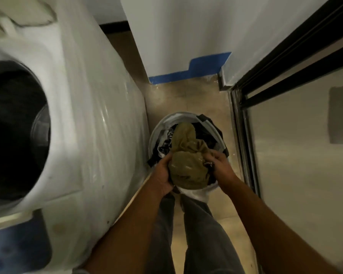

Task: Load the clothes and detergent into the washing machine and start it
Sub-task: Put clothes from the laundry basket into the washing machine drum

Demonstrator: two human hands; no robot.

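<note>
Hands grip the load: my left hand (163, 176) and right hand (221, 167) curl their fingers around an olive garment (186, 163), one on each side, atop the dark clothes (204, 135) in the round laundry basket (156, 131). The washing machine (91, 115) stands just beside the basket, its drum opening (14, 131) exposed.

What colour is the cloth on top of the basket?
Olive green. The cloth, gripped by both hands, shows best in the head view, the only one.
</note>
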